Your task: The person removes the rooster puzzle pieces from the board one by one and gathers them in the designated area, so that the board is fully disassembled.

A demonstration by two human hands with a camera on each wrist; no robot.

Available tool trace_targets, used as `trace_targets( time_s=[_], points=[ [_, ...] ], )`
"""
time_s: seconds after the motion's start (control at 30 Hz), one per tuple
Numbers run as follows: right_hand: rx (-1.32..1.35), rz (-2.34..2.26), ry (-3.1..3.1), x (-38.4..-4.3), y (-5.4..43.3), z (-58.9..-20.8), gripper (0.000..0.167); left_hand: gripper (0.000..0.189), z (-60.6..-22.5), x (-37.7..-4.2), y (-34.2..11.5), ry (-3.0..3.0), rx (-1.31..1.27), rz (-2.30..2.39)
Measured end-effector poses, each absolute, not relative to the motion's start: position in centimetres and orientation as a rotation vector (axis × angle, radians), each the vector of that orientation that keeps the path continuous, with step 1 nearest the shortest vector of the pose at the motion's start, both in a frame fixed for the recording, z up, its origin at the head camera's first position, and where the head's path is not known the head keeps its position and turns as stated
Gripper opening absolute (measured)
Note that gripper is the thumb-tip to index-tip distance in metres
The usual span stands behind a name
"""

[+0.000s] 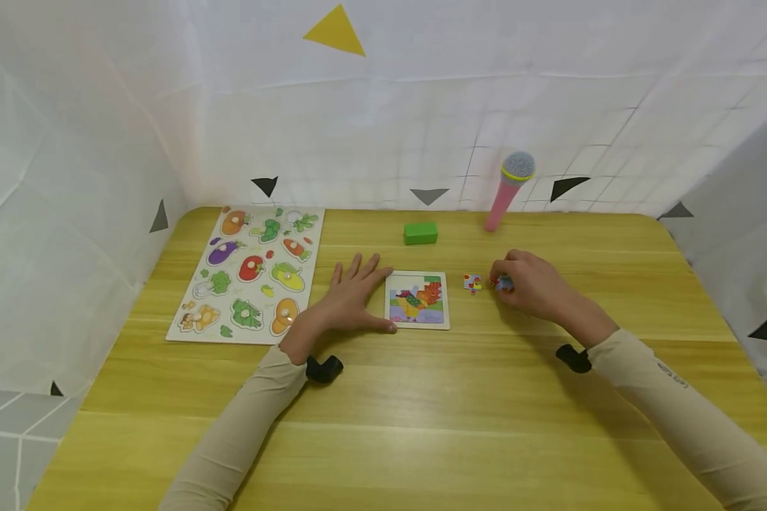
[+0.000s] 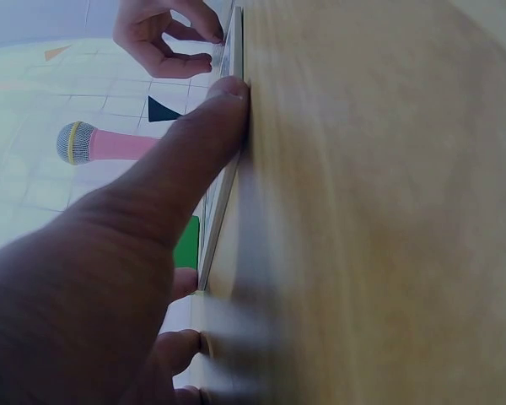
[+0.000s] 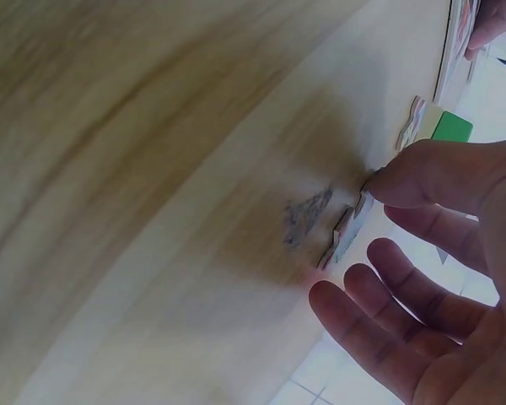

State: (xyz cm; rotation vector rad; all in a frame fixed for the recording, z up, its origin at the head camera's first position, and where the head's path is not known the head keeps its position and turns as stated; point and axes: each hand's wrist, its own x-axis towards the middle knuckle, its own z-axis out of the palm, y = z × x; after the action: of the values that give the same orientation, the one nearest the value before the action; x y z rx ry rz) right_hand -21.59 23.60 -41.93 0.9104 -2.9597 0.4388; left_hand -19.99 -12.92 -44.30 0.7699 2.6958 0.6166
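The tray (image 1: 417,326) could skid across the worktop (image 1: 383,426) if pressed off-centre, since the left hand (image 1: 354,294), fingers straight and spread, seems only to brace its left side with thumb and forefinger. The piece (image 1: 505,283), right of centre in the frame, might slip away if caught only by its thin edge: the right hand (image 1: 529,284) has its grip loosely curled about it, thumb at the edge, and I cannot tell whether it is pinched. The tray lies mid-frame, nearly square, no clear long axis, gap at upper left. The loose piece (image 1: 472,282) points its knob toward the frame's bottom; the other's axis is hidden
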Motion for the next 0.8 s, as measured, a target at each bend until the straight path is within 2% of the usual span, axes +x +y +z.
trace_targets(
  time_s=[0.4,0.8],
  points=[
    [0.920,0.441,-2.941,-21.2,23.2,-41.5,0.020,0.109,-44.4,-20.0,-12.9,2.702,0.772,0.604],
    [0.992,0.526,-2.876,-21.1,20.3,-40.6,0.022,0.110,-44.5,-20.1,-12.8,2.707,0.771,0.608]
  ],
)
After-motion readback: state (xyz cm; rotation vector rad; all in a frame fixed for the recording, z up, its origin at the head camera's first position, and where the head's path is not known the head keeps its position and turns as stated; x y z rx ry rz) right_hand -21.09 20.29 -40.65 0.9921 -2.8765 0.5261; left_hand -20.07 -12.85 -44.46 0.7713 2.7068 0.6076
